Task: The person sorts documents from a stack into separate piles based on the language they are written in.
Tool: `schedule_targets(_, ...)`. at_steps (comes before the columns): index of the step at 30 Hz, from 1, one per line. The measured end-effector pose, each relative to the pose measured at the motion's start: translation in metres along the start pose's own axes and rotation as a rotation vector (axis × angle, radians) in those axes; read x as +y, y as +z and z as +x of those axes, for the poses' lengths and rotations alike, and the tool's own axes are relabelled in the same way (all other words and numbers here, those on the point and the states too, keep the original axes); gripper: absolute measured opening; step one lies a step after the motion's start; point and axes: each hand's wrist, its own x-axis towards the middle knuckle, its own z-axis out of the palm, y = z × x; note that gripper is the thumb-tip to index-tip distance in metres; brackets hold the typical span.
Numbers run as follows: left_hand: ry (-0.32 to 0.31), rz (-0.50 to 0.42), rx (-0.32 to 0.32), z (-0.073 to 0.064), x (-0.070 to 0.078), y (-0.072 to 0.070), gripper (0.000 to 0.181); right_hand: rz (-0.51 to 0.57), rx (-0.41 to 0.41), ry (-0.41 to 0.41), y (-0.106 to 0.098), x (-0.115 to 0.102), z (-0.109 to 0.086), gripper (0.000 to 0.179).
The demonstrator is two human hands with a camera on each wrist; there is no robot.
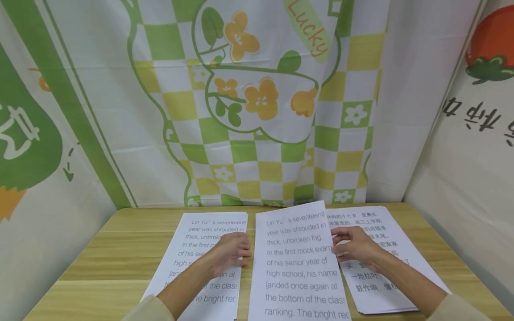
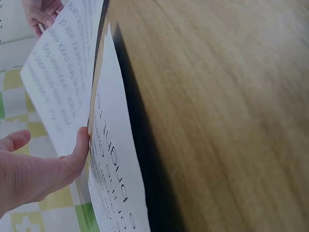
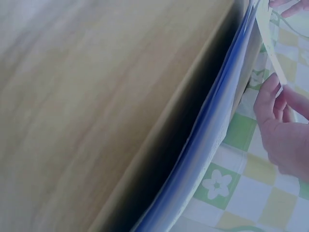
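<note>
My right hand pinches the right edge of a printed sheet of paper, whose English text faces me. The sheet is raised and tilted in the middle, its far right corner highest. In the right wrist view its edge sits between the thumb and fingers of the right hand. To the left lies a stack of English-printed sheets. My left hand is over that stack's right edge, fingers relaxed, with a fingertip at the paper in the left wrist view. Under my right hand lies a stack of Chinese-printed sheets.
All the paper lies on a wooden table. Behind it hangs a green and yellow checked curtain with flower prints. Printed white panels stand at the left and right sides.
</note>
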Motion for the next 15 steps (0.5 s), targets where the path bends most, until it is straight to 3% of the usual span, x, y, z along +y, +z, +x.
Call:
schedule_targets(6, -0.007, 0.102, 0.047, 0.0037, 0.0027, 0.0051, 0.059, 0.042, -0.061, -0.05, -0.0028, -0.0003, -0.001, 0.07)
schedule_targets(10, -0.012, 0.138, 0.057, 0.003, 0.002, 0.0072, 0.058, 0.056, -0.026, -0.032, -0.0013, 0.0017, -0.002, 0.071)
schedule_targets(15, 0.028, 0.099, 0.038, 0.0017, -0.0009, 0.0093, 0.067, 0.067, 0.017, -0.029, 0.002, 0.0036, -0.0039, 0.075)
